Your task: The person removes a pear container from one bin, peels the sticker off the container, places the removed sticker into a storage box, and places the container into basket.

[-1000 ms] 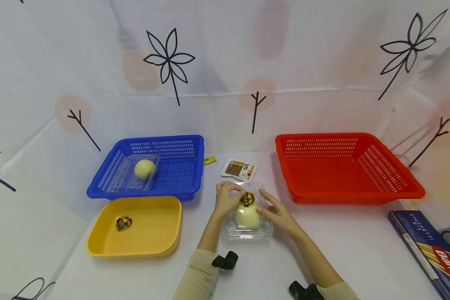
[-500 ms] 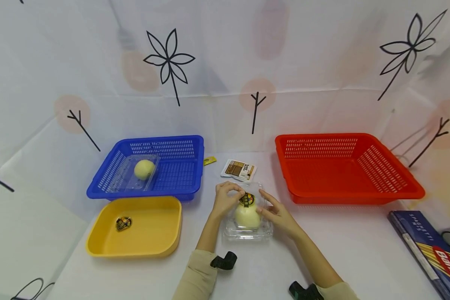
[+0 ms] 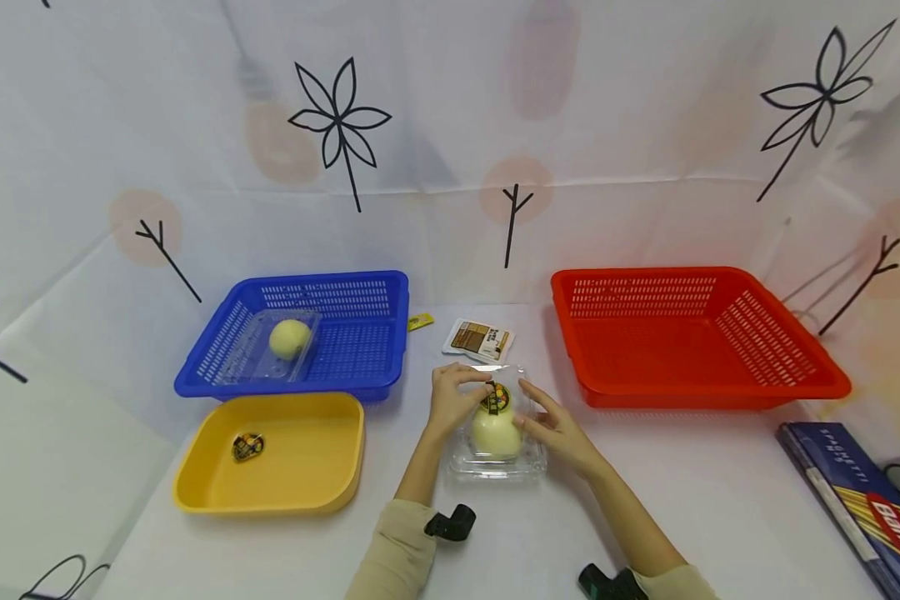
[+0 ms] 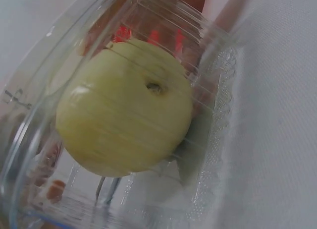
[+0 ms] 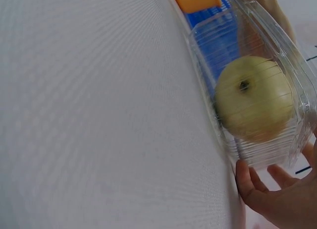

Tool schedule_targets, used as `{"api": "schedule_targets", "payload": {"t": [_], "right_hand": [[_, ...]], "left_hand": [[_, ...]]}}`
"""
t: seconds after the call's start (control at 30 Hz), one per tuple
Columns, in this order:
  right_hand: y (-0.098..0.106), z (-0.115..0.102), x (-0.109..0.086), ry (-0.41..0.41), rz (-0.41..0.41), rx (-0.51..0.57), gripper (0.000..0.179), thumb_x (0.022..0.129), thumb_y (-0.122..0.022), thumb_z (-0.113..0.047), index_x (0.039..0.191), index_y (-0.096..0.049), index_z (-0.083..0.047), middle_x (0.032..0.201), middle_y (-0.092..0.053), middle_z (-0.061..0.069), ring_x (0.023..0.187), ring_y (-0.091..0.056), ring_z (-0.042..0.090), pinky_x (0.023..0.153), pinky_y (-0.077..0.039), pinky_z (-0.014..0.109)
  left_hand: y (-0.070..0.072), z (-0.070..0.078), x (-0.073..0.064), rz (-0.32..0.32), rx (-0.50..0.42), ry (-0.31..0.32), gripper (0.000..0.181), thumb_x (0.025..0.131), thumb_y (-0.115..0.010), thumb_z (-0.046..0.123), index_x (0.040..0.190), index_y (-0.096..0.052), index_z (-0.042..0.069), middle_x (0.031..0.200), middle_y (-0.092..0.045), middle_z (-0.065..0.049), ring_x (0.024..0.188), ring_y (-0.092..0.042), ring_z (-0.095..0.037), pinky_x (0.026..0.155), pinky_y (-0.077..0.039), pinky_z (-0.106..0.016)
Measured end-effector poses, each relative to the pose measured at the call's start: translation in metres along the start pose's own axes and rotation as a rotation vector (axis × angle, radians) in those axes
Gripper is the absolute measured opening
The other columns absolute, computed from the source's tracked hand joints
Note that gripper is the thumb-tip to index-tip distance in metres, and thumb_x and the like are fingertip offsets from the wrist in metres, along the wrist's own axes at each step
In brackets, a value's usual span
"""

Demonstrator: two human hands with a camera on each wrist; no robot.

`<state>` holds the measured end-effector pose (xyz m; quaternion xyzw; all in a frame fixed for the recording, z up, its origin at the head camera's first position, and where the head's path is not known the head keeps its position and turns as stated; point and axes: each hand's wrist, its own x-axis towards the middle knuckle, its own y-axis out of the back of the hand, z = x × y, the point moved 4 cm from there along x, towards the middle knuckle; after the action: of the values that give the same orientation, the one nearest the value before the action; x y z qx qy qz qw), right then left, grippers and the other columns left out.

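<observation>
A clear plastic clamshell box [image 3: 498,468] stands on the white table, with a round, pale yellow-green fruit [image 4: 124,107] inside. Its dimpled end shows through the ribbed wall in both wrist views. On the lid sits a round black-and-yellow sticker [image 3: 497,400] with a dark strip. The left hand [image 3: 453,400] pinches this sticker's upper left edge between thumb and index finger. From the right side, the right hand [image 3: 558,429] grips the box, thumb and index finger over the lid. In the right wrist view its other fingertips [image 5: 241,169] lie at the box's lower edge.
A blue basket [image 3: 360,392] at back left holds another clear box with a fruit. Before it, a yellow tray [image 3: 307,492] bears a crumpled sticker [image 3: 247,447]. A red basket [image 3: 712,398], a brown-and-white packet [image 3: 480,340], a yellow sachet [image 3: 420,321] and a spaghetti box [image 3: 862,492] surround the hands.
The left fingertips shift very slightly at the sticker's upper edge. The right hand and the box stay in place.
</observation>
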<state>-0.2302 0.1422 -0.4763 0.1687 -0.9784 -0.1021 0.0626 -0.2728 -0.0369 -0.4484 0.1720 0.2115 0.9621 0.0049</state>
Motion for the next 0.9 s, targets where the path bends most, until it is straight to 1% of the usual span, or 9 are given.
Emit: {"api": "schedule_targets", "payload": {"t": [0.07, 0.13, 0.23, 0.43, 0.57, 0.77, 0.83, 0.9], "right_hand": [[-0.0002, 0.0002, 0.0, -0.003, -0.001, 0.001, 0.063, 0.092, -0.059, -0.012, 0.147, -0.029, -0.005, 0.148, -0.023, 0.03, 0.108, -0.055, 0.04, 0.083, -0.049, 0.033], [0.0001, 0.0005, 0.0001, -0.004, 0.0, -0.002, 0.063, 0.092, -0.059, -0.012, 0.147, -0.029, -0.004, 0.147, -0.023, 0.03, 0.108, -0.055, 0.04, 0.083, -0.049, 0.035], [0.0002, 0.0002, -0.0001, -0.007, -0.002, 0.002, 0.064, 0.092, -0.059, -0.012, 0.147, -0.028, -0.004, 0.148, -0.023, 0.03, 0.108, -0.055, 0.04, 0.083, -0.05, 0.035], [0.0006, 0.0012, -0.0001, -0.01, -0.003, -0.007, 0.064, 0.092, -0.059, -0.014, 0.147, -0.028, -0.003, 0.148, -0.022, 0.03, 0.108, -0.055, 0.039, 0.082, -0.05, 0.032], [0.0012, 0.0035, 0.0006, -0.009, 0.0, -0.01, 0.065, 0.092, -0.059, -0.014, 0.147, -0.027, -0.002, 0.148, -0.022, 0.03, 0.108, -0.056, 0.039, 0.083, -0.05, 0.032], [0.0006, 0.0035, 0.0006, 0.006, -0.002, 0.008, 0.064, 0.092, -0.058, -0.012, 0.147, -0.026, -0.002, 0.148, -0.022, 0.031, 0.106, -0.057, 0.037, 0.081, -0.051, 0.029], [0.0, 0.0027, 0.0002, 0.009, -0.003, 0.013, 0.064, 0.092, -0.058, -0.012, 0.147, -0.027, -0.002, 0.147, -0.022, 0.032, 0.106, -0.057, 0.038, 0.08, -0.051, 0.029], [-0.0005, 0.0023, -0.0001, 0.004, -0.002, 0.015, 0.064, 0.092, -0.058, -0.012, 0.147, -0.027, -0.003, 0.147, -0.022, 0.031, 0.107, -0.057, 0.039, 0.081, -0.052, 0.031]], "left_hand": [[-0.0007, 0.0001, 0.0002, 0.008, 0.024, -0.012, 0.011, 0.075, -0.075, 0.008, 0.084, -0.075, 0.002, 0.095, -0.068, -0.01, 0.105, -0.044, -0.027, 0.092, -0.031, -0.039], [-0.0004, 0.0006, 0.0003, 0.011, 0.024, -0.012, 0.009, 0.075, -0.074, 0.008, 0.081, -0.074, 0.002, 0.094, -0.068, -0.01, 0.105, -0.045, -0.027, 0.093, -0.03, -0.039], [0.0004, 0.0007, 0.0001, 0.0, -0.003, 0.008, 0.009, 0.076, -0.074, 0.008, 0.08, -0.073, 0.0, 0.096, -0.068, -0.01, 0.108, -0.043, -0.027, 0.095, -0.029, -0.04], [0.002, -0.0016, -0.0007, -0.053, -0.112, 0.05, 0.009, 0.077, -0.072, 0.006, 0.08, -0.071, -0.003, 0.101, -0.065, -0.012, 0.113, -0.039, -0.028, 0.099, -0.026, -0.044], [0.0029, -0.0037, -0.0012, -0.084, -0.174, 0.085, 0.011, 0.078, -0.071, 0.005, 0.082, -0.069, -0.005, 0.106, -0.064, -0.014, 0.12, -0.036, -0.031, 0.105, -0.021, -0.048], [0.0039, -0.0073, -0.001, -0.1, -0.257, 0.111, 0.013, 0.08, -0.067, 0.001, 0.086, -0.066, -0.011, 0.114, -0.062, -0.019, 0.13, -0.029, -0.038, 0.11, -0.012, -0.052], [0.0049, -0.0065, -0.0009, -0.109, -0.28, 0.117, 0.012, 0.081, -0.066, -0.001, 0.085, -0.065, -0.012, 0.116, -0.061, -0.021, 0.129, -0.029, -0.038, 0.109, -0.012, -0.052], [0.0083, 0.0005, -0.0023, -0.119, -0.295, 0.112, 0.011, 0.08, -0.065, -0.003, 0.085, -0.064, -0.013, 0.116, -0.06, -0.023, 0.127, -0.031, -0.037, 0.109, -0.013, -0.051]]}}
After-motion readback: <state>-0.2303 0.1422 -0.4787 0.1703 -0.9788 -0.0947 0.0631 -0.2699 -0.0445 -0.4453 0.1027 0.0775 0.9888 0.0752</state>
